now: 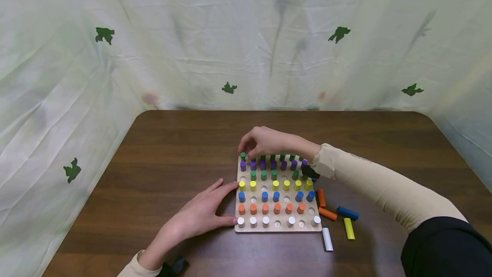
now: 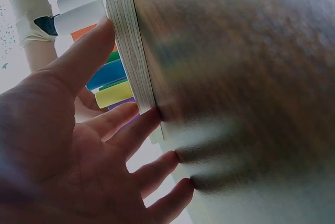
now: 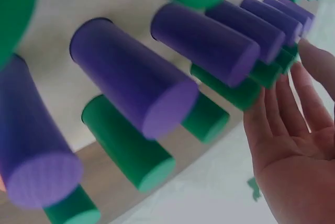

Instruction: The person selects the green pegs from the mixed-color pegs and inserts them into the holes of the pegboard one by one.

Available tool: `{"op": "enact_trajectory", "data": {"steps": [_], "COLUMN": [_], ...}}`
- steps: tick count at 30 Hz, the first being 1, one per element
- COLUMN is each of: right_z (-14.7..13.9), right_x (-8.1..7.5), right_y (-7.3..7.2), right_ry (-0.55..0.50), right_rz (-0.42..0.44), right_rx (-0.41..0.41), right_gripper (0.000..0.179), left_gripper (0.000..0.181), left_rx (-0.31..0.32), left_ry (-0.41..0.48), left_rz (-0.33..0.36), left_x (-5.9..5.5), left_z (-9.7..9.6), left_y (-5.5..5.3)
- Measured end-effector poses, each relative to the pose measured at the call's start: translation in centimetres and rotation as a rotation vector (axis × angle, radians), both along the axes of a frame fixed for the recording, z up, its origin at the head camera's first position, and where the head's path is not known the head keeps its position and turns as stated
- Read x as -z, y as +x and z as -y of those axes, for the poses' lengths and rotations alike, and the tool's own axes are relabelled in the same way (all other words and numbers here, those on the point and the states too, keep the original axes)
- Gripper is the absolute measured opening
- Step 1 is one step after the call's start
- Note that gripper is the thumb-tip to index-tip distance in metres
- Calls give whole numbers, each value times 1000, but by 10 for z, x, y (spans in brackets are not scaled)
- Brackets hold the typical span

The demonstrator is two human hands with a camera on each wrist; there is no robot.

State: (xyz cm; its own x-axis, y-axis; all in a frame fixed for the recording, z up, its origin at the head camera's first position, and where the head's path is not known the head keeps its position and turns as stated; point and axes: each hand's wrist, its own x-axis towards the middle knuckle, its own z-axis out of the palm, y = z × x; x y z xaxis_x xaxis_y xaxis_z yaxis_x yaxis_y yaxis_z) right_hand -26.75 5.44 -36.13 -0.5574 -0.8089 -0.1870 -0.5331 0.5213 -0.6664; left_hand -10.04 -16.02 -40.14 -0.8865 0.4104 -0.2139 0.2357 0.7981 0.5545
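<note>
A pale wooden pegboard [image 1: 269,228] carries rows of coloured pegs: white in front, then orange, blue, yellow, green, purple and green at the back. Several holes between the pegs are bare. My left hand [image 1: 207,208] braces the board's left side, thumb by the corner white peg [image 1: 241,222] and index finger beside the yellow row; its fingers are spread in the left wrist view. My right hand [image 1: 269,141] reaches over the back left corner and pinches a green peg [image 1: 243,156] between thumb and fingertips. Purple pegs [image 3: 136,77] stand close before the right wrist camera.
Loose pegs lie right of the board: an orange peg [image 1: 321,198], another orange peg [image 1: 328,213], a blue peg [image 1: 347,213], a yellow peg [image 1: 349,228] and a white peg [image 1: 327,239]. My right forearm [image 1: 384,187] crosses above the table [image 1: 184,153]. A patterned curtain [image 1: 246,46] hangs behind.
</note>
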Motion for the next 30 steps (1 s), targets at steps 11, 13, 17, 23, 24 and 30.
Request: {"op": "enact_trajectory", "data": {"steps": [11,13,17,23,24,30], "right_z": [-28,-33,-45,-65,-68,-87], "right_x": [-16,-19,-23,-23,-22,-16], "right_y": [11,16,30,53,57,91], "right_ry": [-185,-210,-256,-284,-285,-242], "right_rz": [-13,-17,-23,-65,-81,-229], "right_rx": [68,82,122,221,238,367], "right_gripper": [26,26,28,28,28,37], "left_gripper": [81,81,81,81,81,75], "left_rx": [-2,-1,0,2,3,6], "left_ry": [-12,-15,-21,-19,-19,-21], "left_rz": [5,4,3,0,-2,-10], "left_x": [2,2,4,6,6,5], "left_z": [1,1,3,4,5,7], "left_y": [-2,-2,-4,-6,-7,-5]}}
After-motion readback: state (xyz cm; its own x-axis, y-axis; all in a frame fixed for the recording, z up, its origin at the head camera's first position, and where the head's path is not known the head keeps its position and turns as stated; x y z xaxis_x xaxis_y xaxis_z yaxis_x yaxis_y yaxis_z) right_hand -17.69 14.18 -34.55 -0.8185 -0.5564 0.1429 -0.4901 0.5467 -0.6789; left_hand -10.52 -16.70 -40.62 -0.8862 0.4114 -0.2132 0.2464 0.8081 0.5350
